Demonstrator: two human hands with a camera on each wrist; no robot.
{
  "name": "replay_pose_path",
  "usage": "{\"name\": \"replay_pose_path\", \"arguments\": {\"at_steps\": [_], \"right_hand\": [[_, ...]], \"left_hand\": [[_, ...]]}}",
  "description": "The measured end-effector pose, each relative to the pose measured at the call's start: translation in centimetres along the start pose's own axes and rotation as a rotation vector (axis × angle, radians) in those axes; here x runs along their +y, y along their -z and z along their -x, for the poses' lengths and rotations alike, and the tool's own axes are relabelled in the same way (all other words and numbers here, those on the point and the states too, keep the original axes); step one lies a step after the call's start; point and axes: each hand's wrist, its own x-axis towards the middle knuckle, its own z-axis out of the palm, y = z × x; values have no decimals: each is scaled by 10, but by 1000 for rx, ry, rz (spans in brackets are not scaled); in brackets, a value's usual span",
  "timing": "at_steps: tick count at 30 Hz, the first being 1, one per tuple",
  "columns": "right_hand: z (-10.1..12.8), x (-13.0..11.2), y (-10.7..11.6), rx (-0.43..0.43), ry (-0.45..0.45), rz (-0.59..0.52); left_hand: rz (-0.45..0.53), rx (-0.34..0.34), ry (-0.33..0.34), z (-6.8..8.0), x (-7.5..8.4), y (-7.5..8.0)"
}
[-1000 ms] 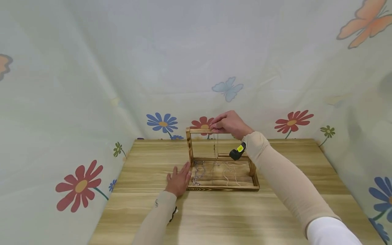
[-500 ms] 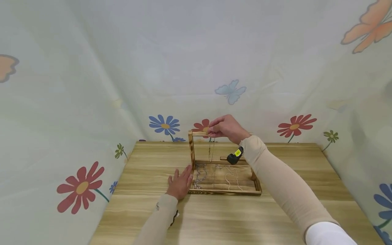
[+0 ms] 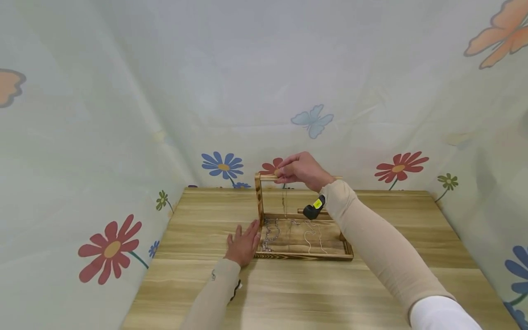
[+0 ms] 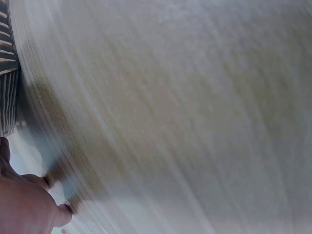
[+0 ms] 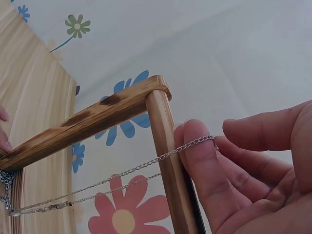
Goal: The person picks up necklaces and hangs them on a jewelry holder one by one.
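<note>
A silver chain necklace hangs down at the top bar of a wooden jewelry stand. One strand passes in front of the bar, and the other runs behind it. My right hand is at this bar, holding the necklace's upper end over its index finger. The thumb tip shows slightly apart from the chain in the right wrist view. Spread on the table, my left hand touches the left side of the stand's tray with its fingertips. In the left wrist view only part of this hand shows.
Inside the tray lie a darker beaded-looking chain at the left and thin pale chains farther right. A short wooden rod shows behind, partly hidden by the right wrist camera. The wood-grain table meets flower-printed walls.
My right hand has shifted slightly left along the top bar, with the necklace moving along. The left hand keeps its place beside the tray. The head view has tilted a little.
</note>
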Motion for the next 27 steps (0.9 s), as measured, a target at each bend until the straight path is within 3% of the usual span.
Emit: {"name": "replay_pose_path", "arguments": {"at_steps": [10,15,19,24,27], "right_hand": [[-5,-2,-9,3,10,17],[-5,0,-13,-14,52,103],[-3,-4,-18,-10,95,286],[2,-14,-26,70,157,587],[2,-16,-30,103,171,683]], "left_hand": [[2,-4,-15,1,0,1],[-4,3,-23,3,0,1],[7,-3,-19,4,1,1],[2,-2,-8,2,0,1],[7,-2,2,1,1,2]]}}
